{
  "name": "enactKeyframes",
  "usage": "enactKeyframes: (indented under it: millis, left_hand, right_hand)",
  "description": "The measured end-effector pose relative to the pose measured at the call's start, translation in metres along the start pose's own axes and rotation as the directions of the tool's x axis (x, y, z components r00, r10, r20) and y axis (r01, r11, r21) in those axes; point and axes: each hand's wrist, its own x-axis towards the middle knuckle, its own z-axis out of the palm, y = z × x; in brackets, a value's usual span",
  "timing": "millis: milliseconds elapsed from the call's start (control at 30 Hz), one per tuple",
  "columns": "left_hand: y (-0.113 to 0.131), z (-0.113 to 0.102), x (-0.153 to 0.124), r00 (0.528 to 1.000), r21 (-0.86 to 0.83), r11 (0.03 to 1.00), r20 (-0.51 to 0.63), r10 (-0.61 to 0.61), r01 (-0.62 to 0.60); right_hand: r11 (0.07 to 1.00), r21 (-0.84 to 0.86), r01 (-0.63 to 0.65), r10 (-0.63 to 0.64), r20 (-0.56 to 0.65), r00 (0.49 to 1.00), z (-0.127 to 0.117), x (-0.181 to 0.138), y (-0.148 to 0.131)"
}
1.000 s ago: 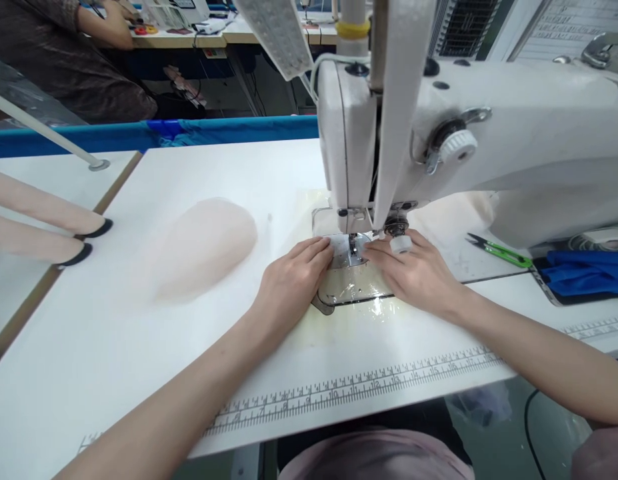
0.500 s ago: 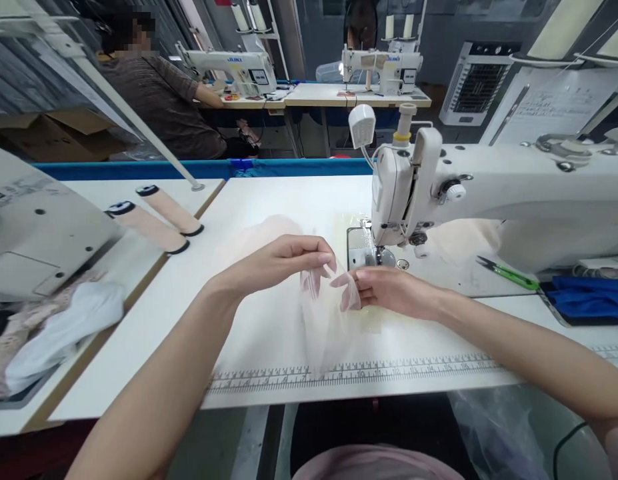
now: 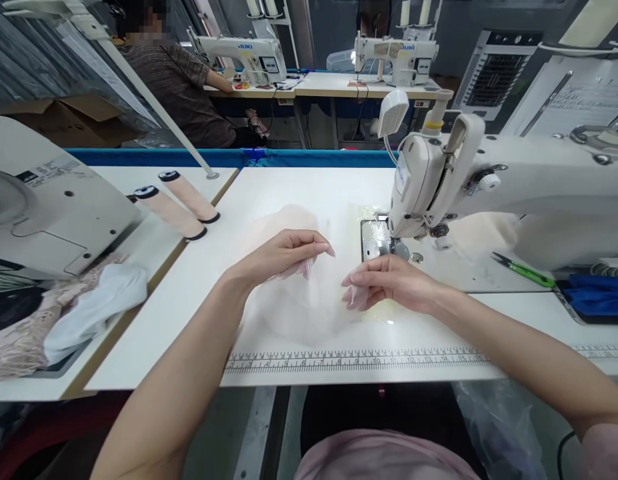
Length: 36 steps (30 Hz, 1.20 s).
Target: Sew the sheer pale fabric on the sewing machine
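Note:
A thin, sheer pale pink fabric piece (image 3: 309, 300) is stretched between my two hands just above the white table (image 3: 299, 193). My left hand (image 3: 283, 257) pinches its left edge with fingers closed. My right hand (image 3: 389, 283) pinches the right edge, to the front left of the needle area of the white sewing machine (image 3: 489, 193). A second heap of the same sheer pink fabric (image 3: 283, 223) lies on the table behind my left hand.
Two pink thread cones (image 3: 181, 203) lie on the neighbouring table at left, beside another machine (image 3: 49, 200) and a pile of white and lace fabric (image 3: 63, 320). Green snips (image 3: 523, 270) and blue cloth (image 3: 596, 297) sit at right. A person sews at a far table (image 3: 179, 73).
My hands left the presser foot and drew the sheer piece toward me, then lowered it nearer the table. The view has pulled back and up from the machine.

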Motion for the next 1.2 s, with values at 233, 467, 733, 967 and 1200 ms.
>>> enactKeyframes:
  millis: [233, 467, 733, 967, 1200]
  left_hand:
    - [-0.004, -0.013, -0.006, 1.000, 0.016, 1.000, -0.015, 0.013, -0.012]
    - [0.004, -0.063, -0.009, 0.960, 0.081, 0.997, -0.278, 0.041, -0.019]
    - [-0.025, -0.115, 0.044, 0.926, 0.229, 0.958, -0.370, -0.078, 0.172]
    - [-0.065, -0.105, 0.058, 0.883, 0.434, 0.870, -0.469, -0.003, 0.233]
    - [-0.068, -0.085, 0.061, 0.809, 0.670, 0.639, -0.574, 0.123, 0.378]
  right_hand:
    - [0.995, -0.096, -0.017, 0.015, -0.022, 1.000, 0.002, 0.004, -0.005]
    - [0.951, -0.247, 0.187, -0.236, -0.187, 0.954, 0.006, 0.059, -0.018]
    - [0.894, -0.443, 0.073, -0.243, -0.341, 0.908, -0.011, 0.140, -0.023]
    - [0.800, -0.597, -0.050, -0.185, -0.325, 0.928, -0.016, 0.149, -0.020]
    - [0.537, -0.824, -0.180, -0.161, -0.309, 0.937, -0.006, 0.139, -0.030]
